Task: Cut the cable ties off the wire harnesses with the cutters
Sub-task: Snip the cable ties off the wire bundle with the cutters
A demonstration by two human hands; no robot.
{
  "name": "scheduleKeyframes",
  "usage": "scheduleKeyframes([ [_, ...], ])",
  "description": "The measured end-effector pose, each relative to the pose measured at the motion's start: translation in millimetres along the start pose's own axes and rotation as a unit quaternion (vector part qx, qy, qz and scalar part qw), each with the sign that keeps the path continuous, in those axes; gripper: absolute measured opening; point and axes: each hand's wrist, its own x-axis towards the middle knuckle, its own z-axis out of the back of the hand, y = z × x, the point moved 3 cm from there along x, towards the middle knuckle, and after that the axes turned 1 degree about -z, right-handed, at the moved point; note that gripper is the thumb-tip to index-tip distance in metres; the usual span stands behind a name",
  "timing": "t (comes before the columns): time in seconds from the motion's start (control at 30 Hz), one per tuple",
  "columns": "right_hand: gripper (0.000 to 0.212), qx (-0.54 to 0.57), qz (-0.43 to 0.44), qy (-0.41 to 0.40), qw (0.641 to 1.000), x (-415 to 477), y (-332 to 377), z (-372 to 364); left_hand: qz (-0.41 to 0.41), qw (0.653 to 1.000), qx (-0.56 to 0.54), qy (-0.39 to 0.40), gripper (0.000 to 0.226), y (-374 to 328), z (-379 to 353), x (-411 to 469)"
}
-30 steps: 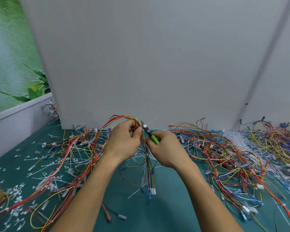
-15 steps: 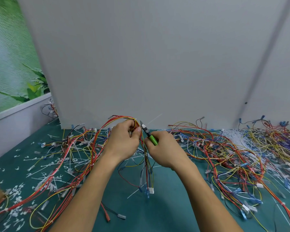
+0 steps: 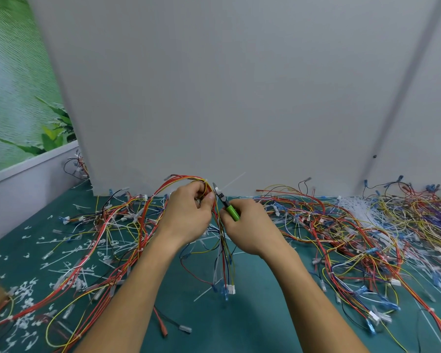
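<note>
My left hand (image 3: 189, 215) grips a wire harness (image 3: 223, 250) of red, yellow and black wires, lifted above the green table. The wires arch over the fingers and hang down to blue and white connectors (image 3: 227, 290). My right hand (image 3: 250, 225) holds green-handled cutters (image 3: 225, 203), whose tips point up and left, right beside the left thumb and the bundle. A thin white cable tie tail (image 3: 233, 180) sticks up to the right from the bundle near the cutter tips.
Tangled harnesses (image 3: 354, 233) cover the right side of the green table (image 3: 252, 314). More harnesses and several cut white ties (image 3: 69, 253) lie at the left. A grey wall (image 3: 227, 98) stands close behind. A heap of white ties (image 3: 354, 207) sits far right.
Both hands keep their hold; the cutter tips have edged slightly closer to the bundle at the left thumb. The view has shifted a little.
</note>
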Motion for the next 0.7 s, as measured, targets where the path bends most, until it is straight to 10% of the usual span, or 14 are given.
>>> scheduleKeyframes([
  [0.7,0.043,0.021,-0.007,-0.014,1.0,-0.4,0.8,-0.2,-0.003,1.0,-0.003,0.0,0.024,-0.3,0.8,-0.1],
])
